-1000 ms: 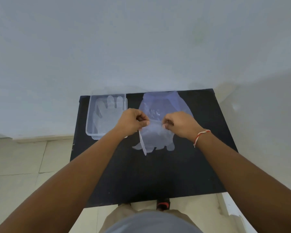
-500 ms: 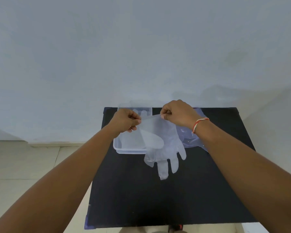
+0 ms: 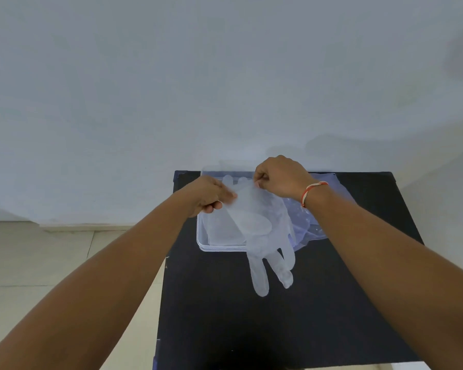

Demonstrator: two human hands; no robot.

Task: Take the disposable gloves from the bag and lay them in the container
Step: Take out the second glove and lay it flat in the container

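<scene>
A clear disposable glove (image 3: 262,236) hangs by its cuff between both hands, its fingers dangling over the near rim of the container and onto the table. My left hand (image 3: 207,196) pinches the cuff's left corner. My right hand (image 3: 280,177) pinches the right corner, a little farther back. The clear plastic container (image 3: 202,243) sits at the back of the black table, with at least one glove lying flat inside. The thin bluish plastic bag (image 3: 313,222) lies crumpled to the container's right, partly hidden by my right wrist.
The black table (image 3: 305,316) stands against a pale wall (image 3: 225,76). Its left edge drops to a tiled floor (image 3: 51,263). Bare black tabletop lies in front of the container and to the right of the bag.
The glove has been lifted out of the bag and carried left over the container. Both hands moved with it, and the view has shifted left and upward.
</scene>
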